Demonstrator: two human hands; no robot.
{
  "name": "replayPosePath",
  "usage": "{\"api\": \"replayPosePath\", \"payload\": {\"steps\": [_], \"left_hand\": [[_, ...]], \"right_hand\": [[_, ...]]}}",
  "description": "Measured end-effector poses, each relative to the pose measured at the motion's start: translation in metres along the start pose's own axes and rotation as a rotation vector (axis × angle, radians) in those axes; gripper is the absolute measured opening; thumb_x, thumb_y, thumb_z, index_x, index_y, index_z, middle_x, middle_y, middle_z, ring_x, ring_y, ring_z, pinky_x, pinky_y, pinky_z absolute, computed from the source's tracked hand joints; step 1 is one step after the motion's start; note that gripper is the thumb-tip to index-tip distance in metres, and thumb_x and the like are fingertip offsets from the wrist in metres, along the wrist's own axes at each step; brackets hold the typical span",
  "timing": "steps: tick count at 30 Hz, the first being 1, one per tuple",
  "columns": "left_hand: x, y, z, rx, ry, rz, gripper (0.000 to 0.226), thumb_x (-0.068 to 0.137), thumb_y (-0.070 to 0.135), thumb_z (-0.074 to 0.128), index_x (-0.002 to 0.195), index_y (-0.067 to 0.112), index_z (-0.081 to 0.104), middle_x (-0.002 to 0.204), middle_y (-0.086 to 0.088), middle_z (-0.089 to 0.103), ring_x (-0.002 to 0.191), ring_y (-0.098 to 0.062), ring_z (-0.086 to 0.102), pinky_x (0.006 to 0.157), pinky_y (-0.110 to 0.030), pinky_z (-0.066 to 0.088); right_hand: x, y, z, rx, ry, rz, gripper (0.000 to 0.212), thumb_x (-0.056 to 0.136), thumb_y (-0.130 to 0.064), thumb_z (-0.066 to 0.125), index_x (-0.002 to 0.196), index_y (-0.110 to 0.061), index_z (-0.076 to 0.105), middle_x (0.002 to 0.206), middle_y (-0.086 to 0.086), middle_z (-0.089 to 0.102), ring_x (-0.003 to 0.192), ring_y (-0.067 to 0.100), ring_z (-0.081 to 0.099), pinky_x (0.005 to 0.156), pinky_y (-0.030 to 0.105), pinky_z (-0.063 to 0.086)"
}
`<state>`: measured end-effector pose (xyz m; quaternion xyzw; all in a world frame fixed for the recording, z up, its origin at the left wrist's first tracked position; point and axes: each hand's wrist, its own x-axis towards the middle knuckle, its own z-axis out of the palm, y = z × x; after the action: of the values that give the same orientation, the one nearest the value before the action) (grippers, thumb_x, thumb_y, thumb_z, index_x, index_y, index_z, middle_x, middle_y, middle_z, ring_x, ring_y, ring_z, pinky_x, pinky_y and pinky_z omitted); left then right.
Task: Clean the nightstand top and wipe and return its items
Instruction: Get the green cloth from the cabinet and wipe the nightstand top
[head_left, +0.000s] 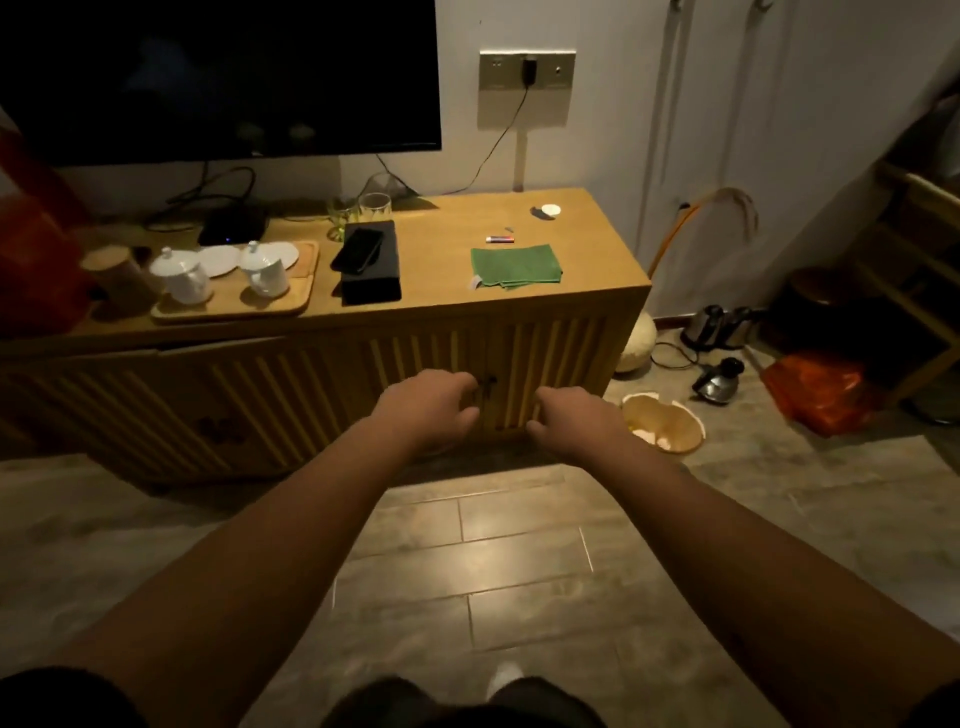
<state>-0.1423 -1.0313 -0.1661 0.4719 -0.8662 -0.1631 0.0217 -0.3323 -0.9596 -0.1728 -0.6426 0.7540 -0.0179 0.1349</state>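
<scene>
Nightstand (447, 291) top holds a folded green cloth (515, 266); left hand (431, 410) and right hand (574, 421) hover before it, fingers loosely curled, empty.

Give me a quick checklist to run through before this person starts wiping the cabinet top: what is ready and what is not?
1. Green cloth within view, folded on the cabinet top: ok.
2. Left hand and right hand hold nothing: ok.
3. Hands at the cloth: not ok, both are low, in front of the cabinet doors.
4. Top freed of items: not ok; phone on black box, tea tray, small tube are on it.
5. Cloth damp or dry: cannot tell.
</scene>
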Motion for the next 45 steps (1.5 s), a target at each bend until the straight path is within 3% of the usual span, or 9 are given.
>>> {"api": "replayPosePath", "payload": {"steps": [8, 15, 21, 27, 31, 36, 40, 42, 45], "left_hand": [[0.207, -0.034, -0.007, 0.048, -0.083, 0.037, 0.051, 0.087, 0.049, 0.053, 0.134, 0.031, 0.047, 0.129, 0.003, 0.058, 0.115, -0.018, 0.057, 0.086, -0.041, 0.054], [0.426, -0.088, 0.016, 0.079, -0.244, 0.171, 0.052, 0.088, 0.045, 0.050, 0.135, 0.023, 0.048, 0.130, -0.005, 0.055, 0.119, -0.026, 0.053, 0.094, -0.046, 0.049], [0.521, -0.110, 0.043, 0.122, -0.390, 0.196, 0.051, 0.088, 0.045, 0.047, 0.133, 0.021, 0.048, 0.126, -0.007, 0.054, 0.116, -0.029, 0.053, 0.090, -0.045, 0.050], [0.582, -0.118, 0.071, 0.164, -0.424, 0.261, 0.046, 0.089, 0.041, 0.047, 0.130, 0.020, 0.051, 0.134, -0.010, 0.046, 0.126, -0.031, 0.042, 0.096, -0.045, 0.045], [0.592, -0.119, 0.080, 0.180, -0.399, 0.259, 0.039, 0.090, 0.042, 0.046, 0.123, 0.023, 0.056, 0.125, -0.007, 0.047, 0.116, -0.030, 0.044, 0.089, -0.044, 0.048], [0.600, -0.122, 0.081, 0.143, -0.400, 0.266, 0.038, 0.090, 0.042, 0.046, 0.122, 0.024, 0.057, 0.118, -0.005, 0.048, 0.112, -0.029, 0.045, 0.087, -0.042, 0.048], [0.609, -0.133, 0.073, -0.271, -0.289, 0.105, 0.032, 0.092, 0.029, 0.054, 0.120, 0.016, 0.062, 0.118, -0.008, 0.064, 0.110, -0.026, 0.057, 0.094, -0.035, 0.046], [0.613, -0.138, 0.064, -0.730, -0.168, -0.247, 0.018, 0.093, 0.025, 0.056, 0.105, 0.018, 0.068, 0.107, -0.007, 0.070, 0.096, -0.023, 0.064, 0.084, -0.032, 0.047], [0.618, -0.148, 0.051, -1.420, -0.212, -0.685, 0.013, 0.093, 0.036, 0.056, 0.099, 0.026, 0.061, 0.095, -0.006, 0.066, 0.074, -0.021, 0.065, 0.061, -0.029, 0.049]], "right_hand": [[0.185, 0.038, -0.029, 0.034, -0.072, 0.095, 0.025, 0.091, -0.042, 0.052, 0.109, -0.026, 0.051, 0.098, -0.002, 0.062, 0.088, 0.021, 0.060, 0.066, 0.035, 0.048], [0.379, 0.084, -0.009, 0.115, -0.135, 0.305, 0.035, 0.090, -0.041, 0.051, 0.118, -0.022, 0.052, 0.111, 0.005, 0.063, 0.101, 0.027, 0.059, 0.069, 0.036, 0.046], [0.479, 0.123, 0.001, 0.251, -0.141, 0.455, 0.042, 0.088, -0.035, 0.053, 0.126, -0.018, 0.048, 0.115, 0.008, 0.062, 0.102, 0.030, 0.058, 0.080, 0.042, 0.052], [0.553, 0.168, 0.022, 0.356, -0.046, 0.616, 0.041, 0.085, -0.032, 0.059, 0.120, -0.015, 0.046, 0.124, 0.010, 0.053, 0.113, 0.032, 0.050, 0.088, 0.043, 0.047], [0.573, 0.172, 0.040, 0.389, -0.019, 0.708, 0.041, 0.084, -0.031, 0.061, 0.117, -0.011, 0.046, 0.121, 0.012, 0.054, 0.114, 0.033, 0.047, 0.087, 0.041, 0.045], [0.590, 0.167, 0.037, 0.642, -0.003, 0.813, 0.013, 0.084, -0.020, 0.057, 0.096, -0.016, 0.055, 0.103, 0.011, 0.064, 0.080, 0.025, 0.057, 0.060, 0.030, 0.043], [0.592, 0.140, 0.020, 0.539, 0.154, 0.554, 0.034, 0.080, -0.010, 0.057, 0.113, -0.017, 0.061, 0.109, 0.009, 0.063, 0.093, 0.029, 0.059, 0.073, 0.035, 0.049], [0.591, 0.116, 0.017, 0.493, 0.193, 0.373, 0.039, 0.081, -0.010, 0.059, 0.120, -0.017, 0.059, 0.111, 0.009, 0.060, 0.098, 0.030, 0.058, 0.080, 0.037, 0.049], [0.589, 0.079, 0.024, 0.463, 0.070, 0.145, 0.035, 0.084, -0.014, 0.058, 0.119, -0.019, 0.056, 0.110, 0.007, 0.057, 0.099, 0.028, 0.058, 0.083, 0.038, 0.051]]}}
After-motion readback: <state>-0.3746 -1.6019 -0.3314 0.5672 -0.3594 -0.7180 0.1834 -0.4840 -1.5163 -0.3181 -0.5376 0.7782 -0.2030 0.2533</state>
